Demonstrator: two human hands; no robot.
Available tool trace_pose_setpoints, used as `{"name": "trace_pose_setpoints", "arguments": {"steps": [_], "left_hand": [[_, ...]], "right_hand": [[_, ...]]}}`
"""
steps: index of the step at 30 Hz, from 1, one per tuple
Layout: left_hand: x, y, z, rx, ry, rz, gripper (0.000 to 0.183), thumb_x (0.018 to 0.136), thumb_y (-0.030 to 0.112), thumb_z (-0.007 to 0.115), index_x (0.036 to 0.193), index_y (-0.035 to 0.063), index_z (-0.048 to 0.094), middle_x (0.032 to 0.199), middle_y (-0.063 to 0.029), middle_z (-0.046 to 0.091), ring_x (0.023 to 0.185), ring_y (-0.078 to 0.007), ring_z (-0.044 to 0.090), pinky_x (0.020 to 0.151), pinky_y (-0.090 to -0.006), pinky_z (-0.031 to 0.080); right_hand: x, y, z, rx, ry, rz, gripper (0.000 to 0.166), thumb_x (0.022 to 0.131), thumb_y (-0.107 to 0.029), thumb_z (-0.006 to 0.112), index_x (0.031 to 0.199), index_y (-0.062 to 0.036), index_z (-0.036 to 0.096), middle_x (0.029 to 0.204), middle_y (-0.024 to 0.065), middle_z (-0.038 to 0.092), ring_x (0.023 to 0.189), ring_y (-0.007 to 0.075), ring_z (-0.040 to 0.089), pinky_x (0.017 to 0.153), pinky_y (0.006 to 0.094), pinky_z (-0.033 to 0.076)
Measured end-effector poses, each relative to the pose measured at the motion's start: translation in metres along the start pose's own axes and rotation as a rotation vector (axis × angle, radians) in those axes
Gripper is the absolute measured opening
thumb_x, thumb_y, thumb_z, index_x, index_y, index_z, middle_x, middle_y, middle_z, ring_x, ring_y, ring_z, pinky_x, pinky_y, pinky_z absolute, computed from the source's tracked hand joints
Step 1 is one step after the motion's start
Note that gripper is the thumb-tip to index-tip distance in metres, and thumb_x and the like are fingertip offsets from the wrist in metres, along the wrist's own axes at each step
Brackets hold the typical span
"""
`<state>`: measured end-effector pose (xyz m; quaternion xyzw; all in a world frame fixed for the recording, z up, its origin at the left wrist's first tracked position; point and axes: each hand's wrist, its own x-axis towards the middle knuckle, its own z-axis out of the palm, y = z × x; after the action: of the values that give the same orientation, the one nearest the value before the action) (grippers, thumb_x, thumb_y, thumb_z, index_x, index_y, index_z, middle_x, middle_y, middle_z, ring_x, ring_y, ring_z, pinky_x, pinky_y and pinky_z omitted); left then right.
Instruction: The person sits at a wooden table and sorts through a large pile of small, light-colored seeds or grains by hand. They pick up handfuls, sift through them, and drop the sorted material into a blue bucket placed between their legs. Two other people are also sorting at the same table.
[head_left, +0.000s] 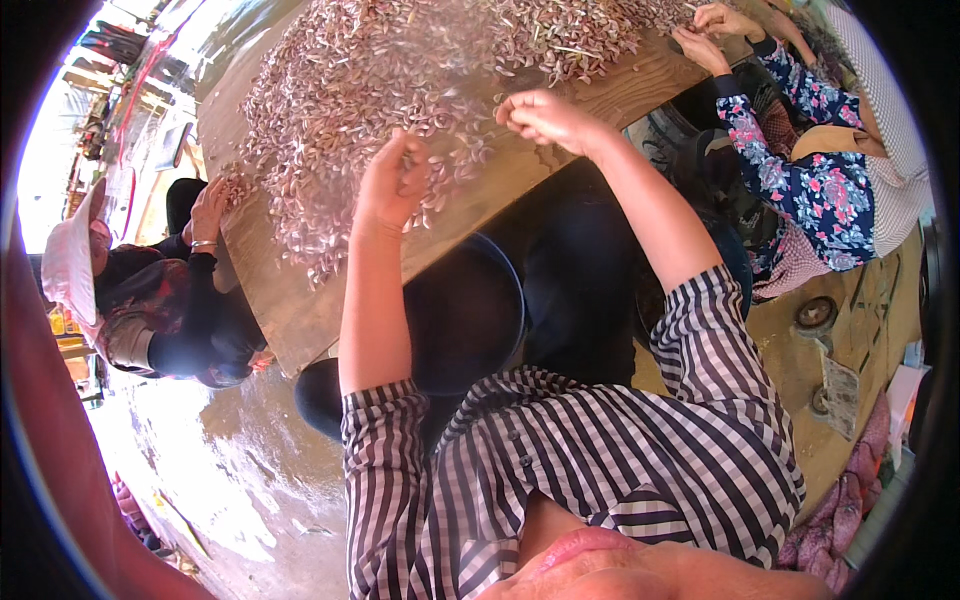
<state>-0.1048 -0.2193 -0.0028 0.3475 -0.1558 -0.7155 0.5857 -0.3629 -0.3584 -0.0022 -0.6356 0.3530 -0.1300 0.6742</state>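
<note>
Small purplish-white pieces that look like garlic cloves (337, 112) lie in a wide heap on a wooden tabletop (525, 176). My left hand (394, 176) is over the heap's near edge, fingers curled; whether a clove is in it cannot be made out. To its right, my right hand (540, 120) hovers by the heap's right edge above bare wood, its fingers bent together; anything between the fingertips is too small to tell. Some cloves and the air between both hands look blurred. Below the table edge, a dark round tub (465, 315) with a blue rim stands before me.
At the left, a person in a light hat (71, 262) has a hand by a small pile of cloves (236, 191). Another person in a floral sleeve (832, 202) handles cloves at the upper right. Mesh sacks (832, 510) lie on the floor at the lower right.
</note>
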Motion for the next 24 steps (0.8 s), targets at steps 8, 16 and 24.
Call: {"name": "trace_pose_setpoints", "arguments": {"steps": [8, 16, 24], "left_hand": [[-0.018, -0.05, 0.06, 1.9, 0.217, 0.369, 0.025, 0.09, 0.021, 0.066, 0.11, 0.0085, 0.06, 0.093, -0.022, 0.07, 0.091, -0.0421, 0.067, 0.076, -0.0519, 0.051], [-0.012, -0.042, 0.053, 2.161, 0.229, 0.241, 0.031, 0.082, 0.025, 0.075, 0.102, 0.006, 0.061, 0.089, -0.0164, 0.071, 0.082, -0.033, 0.07, 0.074, -0.0442, 0.054], [-0.031, 0.011, -0.015, -0.188, -0.052, 0.06, 0.017, 0.104, 0.017, 0.045, 0.106, 0.0023, 0.055, 0.087, -0.006, 0.056, 0.054, -0.0087, 0.04, 0.038, -0.0185, 0.03]], "right_hand": [[0.008, 0.03, 0.034, -0.709, 0.27, -0.398, 0.018, 0.095, -0.016, 0.063, 0.099, 0.0005, 0.068, 0.086, 0.015, 0.071, 0.08, 0.028, 0.068, 0.072, 0.0366, 0.052], [0.013, 0.031, 0.055, -0.997, 0.271, -0.598, 0.015, 0.081, -0.01, 0.069, 0.08, 0.002, 0.06, 0.081, 0.0209, 0.066, 0.077, 0.0393, 0.066, 0.071, 0.0471, 0.052], [0.005, 0.042, -0.002, 0.655, -0.099, -0.072, 0.024, 0.095, -0.017, 0.065, 0.114, -0.0042, 0.061, 0.096, 0.0031, 0.065, 0.064, 0.0079, 0.048, 0.052, 0.0155, 0.037]]}}
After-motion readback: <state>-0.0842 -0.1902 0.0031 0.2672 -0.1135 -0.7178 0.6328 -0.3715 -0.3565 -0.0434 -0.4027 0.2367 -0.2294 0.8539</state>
